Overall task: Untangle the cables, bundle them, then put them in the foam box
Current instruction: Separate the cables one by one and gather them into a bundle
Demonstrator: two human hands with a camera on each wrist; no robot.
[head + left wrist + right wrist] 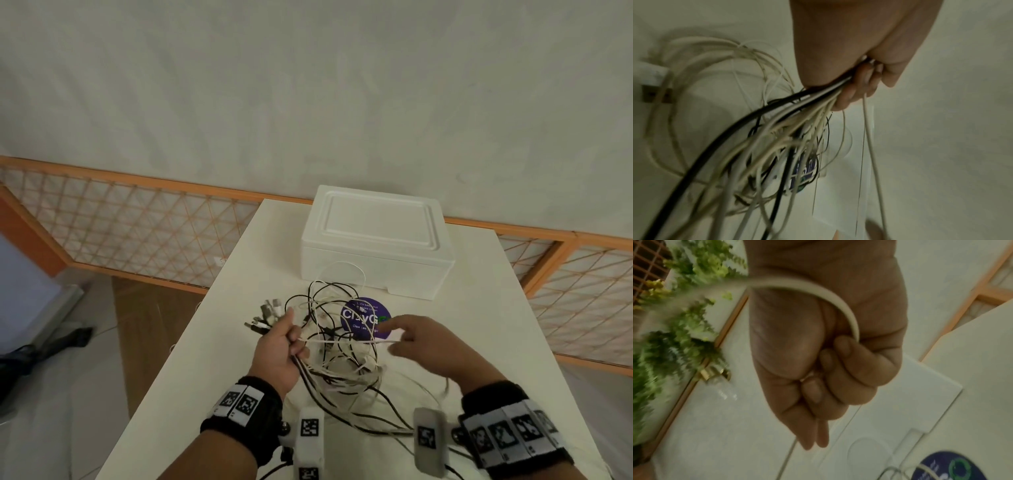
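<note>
A tangle of white and black cables [346, 373] lies on the white table [486, 329] in front of the foam box [376, 236], whose lid is on. My left hand [281, 346] grips a bunch of these cables [777, 138], and their plug ends [267, 317] fan out to the left of the fist. My right hand [421, 346] holds a single white cable [346, 342] stretched level between both hands. In the right wrist view its fingers [838, 369] are curled round that white cable [830, 295].
A round purple sticker [358, 313] lies on the table under the far cable loops. An orange-framed mesh fence [137, 226] runs behind and beside the table. The floor drops away past the table's left edge. Green plants [674, 321] show in the right wrist view.
</note>
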